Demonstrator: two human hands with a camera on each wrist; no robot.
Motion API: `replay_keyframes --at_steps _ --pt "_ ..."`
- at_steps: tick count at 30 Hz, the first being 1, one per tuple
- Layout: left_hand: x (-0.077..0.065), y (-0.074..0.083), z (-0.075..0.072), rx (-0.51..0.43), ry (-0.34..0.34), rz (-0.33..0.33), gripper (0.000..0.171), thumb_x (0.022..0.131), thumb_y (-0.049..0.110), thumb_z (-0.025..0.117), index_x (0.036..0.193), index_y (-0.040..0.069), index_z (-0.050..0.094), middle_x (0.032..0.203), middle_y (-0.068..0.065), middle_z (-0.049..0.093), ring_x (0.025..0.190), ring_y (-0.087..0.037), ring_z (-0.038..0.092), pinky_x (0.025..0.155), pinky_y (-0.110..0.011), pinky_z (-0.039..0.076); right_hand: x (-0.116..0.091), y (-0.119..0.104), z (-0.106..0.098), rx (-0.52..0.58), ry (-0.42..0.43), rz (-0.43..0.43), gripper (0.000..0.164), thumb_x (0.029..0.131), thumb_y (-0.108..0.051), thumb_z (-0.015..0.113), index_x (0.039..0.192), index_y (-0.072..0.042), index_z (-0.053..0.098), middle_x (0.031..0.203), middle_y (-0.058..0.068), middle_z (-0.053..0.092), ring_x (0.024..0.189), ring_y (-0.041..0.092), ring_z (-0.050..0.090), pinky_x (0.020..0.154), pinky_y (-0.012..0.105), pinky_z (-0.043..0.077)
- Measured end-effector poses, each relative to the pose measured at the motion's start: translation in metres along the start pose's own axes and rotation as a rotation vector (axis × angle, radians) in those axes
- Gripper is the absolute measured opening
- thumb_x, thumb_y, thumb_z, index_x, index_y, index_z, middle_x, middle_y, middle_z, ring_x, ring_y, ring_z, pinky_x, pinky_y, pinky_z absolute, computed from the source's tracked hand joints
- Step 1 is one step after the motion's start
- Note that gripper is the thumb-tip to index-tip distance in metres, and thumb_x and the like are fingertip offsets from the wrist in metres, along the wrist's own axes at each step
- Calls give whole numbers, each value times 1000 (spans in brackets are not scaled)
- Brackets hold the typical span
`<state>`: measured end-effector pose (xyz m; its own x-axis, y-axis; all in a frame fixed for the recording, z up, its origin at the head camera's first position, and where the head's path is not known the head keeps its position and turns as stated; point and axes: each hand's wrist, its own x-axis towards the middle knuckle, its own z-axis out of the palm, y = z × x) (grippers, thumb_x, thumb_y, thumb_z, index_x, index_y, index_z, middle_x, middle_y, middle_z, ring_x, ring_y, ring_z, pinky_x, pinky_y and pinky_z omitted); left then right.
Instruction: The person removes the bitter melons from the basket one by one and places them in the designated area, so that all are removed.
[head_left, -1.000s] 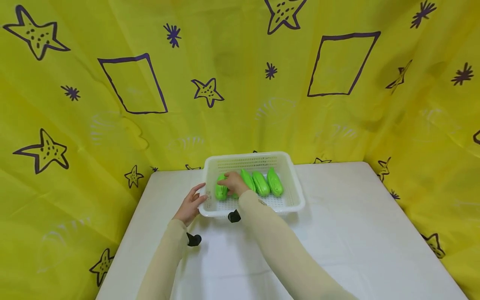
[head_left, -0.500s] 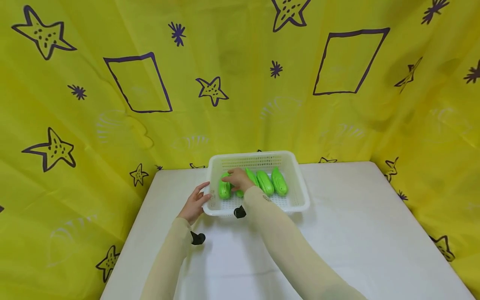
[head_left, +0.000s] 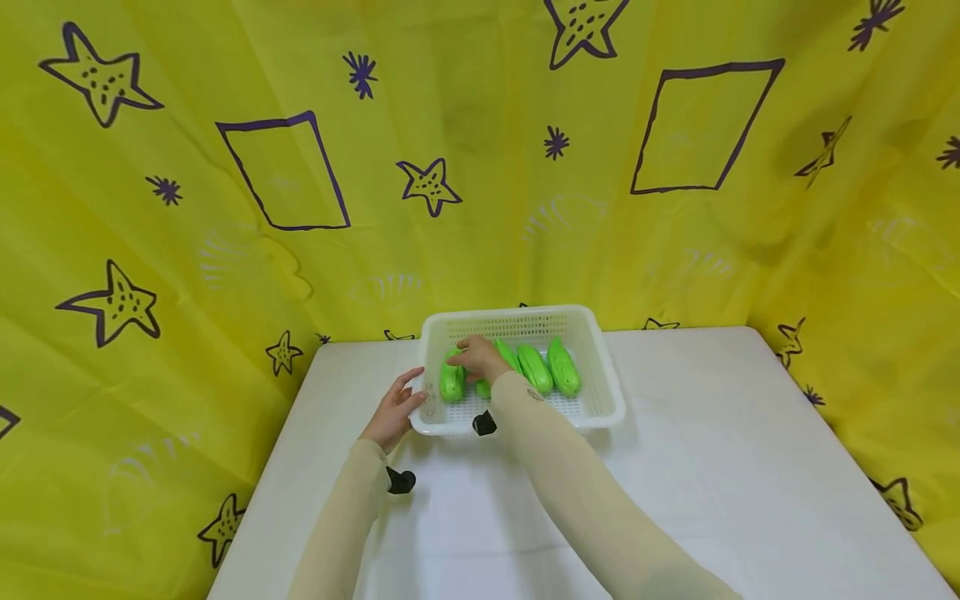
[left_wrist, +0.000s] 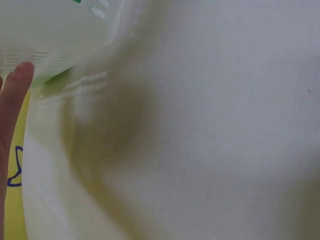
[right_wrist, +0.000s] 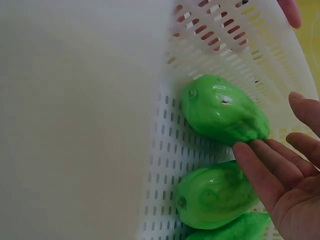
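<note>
A white perforated plastic basket (head_left: 592, 410) stands at the back of the table, with several glossy green toy vegetables lying in it side by side; their exact kind is unclear. My right hand (head_left: 483, 360) reaches down inside, over the second vegetable from the left. In the right wrist view its extended fingertips (right_wrist: 245, 148) meet the end of the leftmost vegetable (right_wrist: 225, 110), and a neighbouring vegetable (right_wrist: 215, 195) lies beside them. My left hand (head_left: 393, 412) rests against the basket's left wall, fingers spread; one finger (left_wrist: 20, 80) shows at the wall in the left wrist view.
The table (head_left: 712, 467) is covered with a white cloth. Yellow curtains (head_left: 480, 250) printed with stars surround it at the back and sides. Black wrist mounts (head_left: 401, 481) stick out under both sleeves.
The whole head view has drifted slightly to the left, so everything appears a little further right. Both hands hold nearly the same places at the basket.
</note>
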<state>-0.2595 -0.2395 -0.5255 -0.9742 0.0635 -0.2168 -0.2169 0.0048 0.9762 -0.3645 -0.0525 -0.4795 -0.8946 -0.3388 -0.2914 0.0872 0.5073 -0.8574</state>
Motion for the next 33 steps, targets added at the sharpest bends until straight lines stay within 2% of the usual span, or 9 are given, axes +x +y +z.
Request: replay_keyframes --at_steps 10,14,21,25,29,31,33 --pt "-1 -1 6 -20 -19 3 55 100 18 57 150 25 35 144 -20 43 122 -37 51 85 -41 53 3 3 -7 14 -24 24 55 92 -17 69 140 1 50 142 19 48 121 34 54 83 42 55" --pt "-5 5 6 -15 -29 -2 57 101 16 55 152 22 31 145 -21 41 124 -39 49 85 -39 53 1 2 -8 2 -47 27 52 91 -17 71 138 -2 54 141 16 51 122 33 53 84 41 55" --pt "-16 23 8 -4 -42 -17 59 101 17 55 153 19 29 147 -21 39 125 -39 48 84 -37 54 -2 -4 -6 -120 -81 -31 47 89 -15 72 134 -5 59 137 14 55 116 28 58 84 38 55" --pt "-17 25 8 -6 -36 -19 57 101 16 55 152 19 31 147 -22 41 124 -38 49 83 -37 54 -3 -7 -5 -196 -81 -48 47 88 -14 72 132 -4 60 134 14 58 105 25 61 85 36 54" --pt "-17 22 8 -13 -38 -8 56 101 14 55 151 19 32 146 -23 41 124 -39 48 83 -37 54 -2 -10 -4 -287 -86 -75 46 88 -13 72 131 -2 60 131 14 60 91 20 60 81 29 52" --pt "-17 22 8 -17 -38 -3 55 101 14 54 151 19 32 146 -23 41 124 -40 48 83 -37 54 -1 -11 -3 -328 -89 -88 46 88 -13 72 131 -2 61 130 13 61 90 19 58 81 28 51" --pt "-16 22 7 -22 -39 2 56 101 14 54 152 19 32 146 -23 41 124 -40 48 83 -37 54 0 -12 -2 -356 -88 -95 46 88 -13 72 130 -2 61 130 13 61 95 19 58 85 28 49"
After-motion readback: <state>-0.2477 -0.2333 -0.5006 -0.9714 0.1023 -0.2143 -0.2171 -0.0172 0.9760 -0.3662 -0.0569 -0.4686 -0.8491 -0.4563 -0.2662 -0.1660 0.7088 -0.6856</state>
